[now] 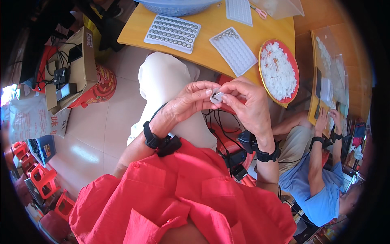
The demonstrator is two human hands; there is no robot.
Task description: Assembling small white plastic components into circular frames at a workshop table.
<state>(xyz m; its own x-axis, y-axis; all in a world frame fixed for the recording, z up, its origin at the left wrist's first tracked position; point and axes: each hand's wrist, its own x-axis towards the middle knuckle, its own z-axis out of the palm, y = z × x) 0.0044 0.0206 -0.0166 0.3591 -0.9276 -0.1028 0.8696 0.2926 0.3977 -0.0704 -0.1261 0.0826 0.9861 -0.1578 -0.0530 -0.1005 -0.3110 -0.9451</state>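
Above my lap, my left hand (187, 101) and my right hand (248, 103) meet around a small whitish round piece (216, 96) with a dark mark on it. The fingertips of both pinch it from either side; its exact kind is too small to make out. On the table beyond them lies a white tray (239, 57) of round hollows, with a few metallic round pieces at its far end. A fuller white tray (172, 34) to the left holds rows of such pieces. Right of my hands, a red oval dish (295, 83) with a gold rim carries a heap of small white pieces (278, 69).
Along the yellow table (134, 30) stand a blue basket (178, 6), another white tray (239, 11) and pink-handled scissors (260, 13). A co-worker in a blue shirt (313, 195) works at the right table. At left are a cardboard box (83, 75) and red stools (44, 179).
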